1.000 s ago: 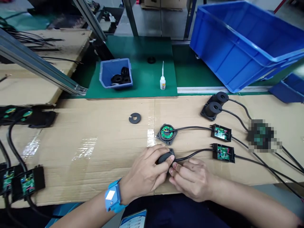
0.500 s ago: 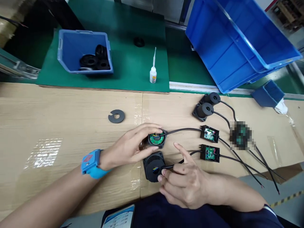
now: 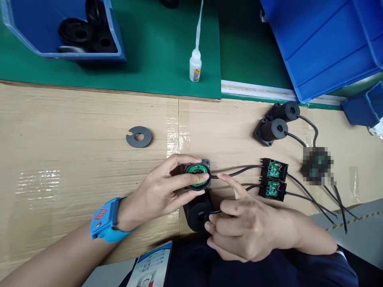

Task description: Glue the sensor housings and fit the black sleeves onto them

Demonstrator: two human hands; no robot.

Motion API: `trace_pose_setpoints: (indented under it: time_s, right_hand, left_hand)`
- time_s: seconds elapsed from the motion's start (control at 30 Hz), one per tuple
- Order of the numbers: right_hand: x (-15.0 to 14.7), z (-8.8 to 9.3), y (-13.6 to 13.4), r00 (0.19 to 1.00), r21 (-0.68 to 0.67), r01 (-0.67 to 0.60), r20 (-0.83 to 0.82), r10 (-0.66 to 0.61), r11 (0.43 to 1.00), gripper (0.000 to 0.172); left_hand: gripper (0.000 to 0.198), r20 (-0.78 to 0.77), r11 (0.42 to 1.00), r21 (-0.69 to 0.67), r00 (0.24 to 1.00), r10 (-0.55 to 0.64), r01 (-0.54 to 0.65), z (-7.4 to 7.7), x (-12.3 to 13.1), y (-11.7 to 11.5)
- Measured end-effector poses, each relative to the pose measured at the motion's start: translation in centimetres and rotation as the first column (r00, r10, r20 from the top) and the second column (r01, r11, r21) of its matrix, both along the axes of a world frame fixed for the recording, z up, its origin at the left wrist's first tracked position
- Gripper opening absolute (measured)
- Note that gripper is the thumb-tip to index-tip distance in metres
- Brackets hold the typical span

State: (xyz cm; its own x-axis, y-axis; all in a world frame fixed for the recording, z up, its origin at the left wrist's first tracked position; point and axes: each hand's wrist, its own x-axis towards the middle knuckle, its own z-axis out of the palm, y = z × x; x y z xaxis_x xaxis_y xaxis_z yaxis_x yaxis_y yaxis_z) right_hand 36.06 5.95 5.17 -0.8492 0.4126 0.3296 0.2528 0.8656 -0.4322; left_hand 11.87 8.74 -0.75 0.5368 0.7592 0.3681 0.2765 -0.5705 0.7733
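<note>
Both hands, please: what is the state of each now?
Left hand: closed around the green-centred flanged part.
Right hand: mostly closed, holding the lower cable, index finger extended.

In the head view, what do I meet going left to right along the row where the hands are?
Wristband → left hand → round green board → right hand → circuit boxes → pixelated patch.
</note>
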Motion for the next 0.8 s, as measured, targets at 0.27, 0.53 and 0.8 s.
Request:
trace_pose_setpoints:
  time_s: [0.27, 0.53, 0.8]
  right_hand:
    - [0.1, 0.1, -0.1, 1.0, -0.048, 0.003, 0.003, -0.002, 0.999, 0.024]
    - [0.3, -0.2, -0.9, 0.999, -0.037, 0.049, -0.018, -0.05, 0.998, 0.02]
    - [0.3, -0.1, -0.9, 0.999, -0.042, 0.033, -0.02, -0.034, 0.999, 0.019]
  left_hand:
    - [0.032, -0.021, 0.999, -0.004, 0.999, 0.035, -0.035, 0.3, 0.2, -0.7]
    - [0.045, -0.229, 0.973, 0.135, 0.949, 0.215, -0.188, 2.7, -3.7, 1.6]
    - [0.074, -0.733, 0.859, 0.357, 0.461, 0.501, -0.366, 4.1, -8.0, 4.2]
